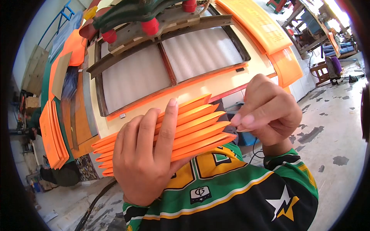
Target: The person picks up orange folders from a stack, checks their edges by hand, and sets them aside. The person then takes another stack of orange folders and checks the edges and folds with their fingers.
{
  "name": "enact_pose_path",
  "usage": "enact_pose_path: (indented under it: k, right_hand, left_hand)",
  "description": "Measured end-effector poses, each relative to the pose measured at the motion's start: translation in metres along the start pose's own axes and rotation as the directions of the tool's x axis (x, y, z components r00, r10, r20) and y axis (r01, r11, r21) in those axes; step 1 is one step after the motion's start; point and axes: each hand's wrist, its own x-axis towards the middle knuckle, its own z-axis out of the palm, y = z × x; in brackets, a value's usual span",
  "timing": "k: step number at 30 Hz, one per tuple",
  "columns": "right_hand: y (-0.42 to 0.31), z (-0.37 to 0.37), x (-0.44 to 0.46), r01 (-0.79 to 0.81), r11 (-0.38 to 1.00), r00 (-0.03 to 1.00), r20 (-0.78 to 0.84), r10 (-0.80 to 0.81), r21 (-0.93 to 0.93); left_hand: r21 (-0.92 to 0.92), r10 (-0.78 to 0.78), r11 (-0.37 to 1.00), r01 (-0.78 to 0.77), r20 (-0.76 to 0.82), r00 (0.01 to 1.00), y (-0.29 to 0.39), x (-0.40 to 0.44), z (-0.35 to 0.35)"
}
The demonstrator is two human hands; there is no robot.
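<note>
A stack of orange plastic sleeves (196,122), several layers thick, is held in front of my chest. My left hand (144,150) grips the stack, its fingers lying over the top and its thumb hidden underneath. The layers fan apart towards their right ends. At that end my right hand (269,111) has thumb and fingers pinched together at the pointed corner of one sleeve. Just beyond the stack lies a dark metal frame (169,79) with two white padded panels (135,75) on a cream board (110,125).
A green machine arm (131,15) with red cylinders spans the frame. More orange sheets (258,23) lie at the board's right edge, and an orange stack (52,134) stands at the left. A workbench (308,30) and a chair (327,71) are at far right.
</note>
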Motion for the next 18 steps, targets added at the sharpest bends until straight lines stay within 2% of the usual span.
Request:
enact_pose_path:
  k: [3, 5, 15, 18]
  right_hand:
    - [0.0021, -0.0036, 0.0006, 0.073, 0.997, 0.996, 0.045, -0.073, -0.01]
    - [0.0019, -0.0006, -0.0006, 0.044, 0.999, 0.994, 0.104, -0.043, -0.011]
    - [0.0025, 0.004, -0.0007, 0.031, 0.999, 0.995, 0.096, -0.027, -0.04]
    - [0.0033, 0.0052, -0.0001, 0.09, 0.989, 0.985, 0.156, -0.071, -0.117]
  left_hand:
    - [-0.002, -0.004, 1.0, 0.004, -0.003, 1.0, 0.0003, 0.0005, 0.0014]
    - [-0.01, -0.009, 1.0, 0.009, -0.003, 1.0, 0.0002, 0.0014, 0.0014]
    - [-0.002, -0.006, 1.0, 0.006, 0.009, 1.0, -0.0022, 0.0006, 0.0011]
    - [-0.004, -0.009, 1.0, 0.009, 0.013, 1.0, -0.0017, 0.0014, 0.0]
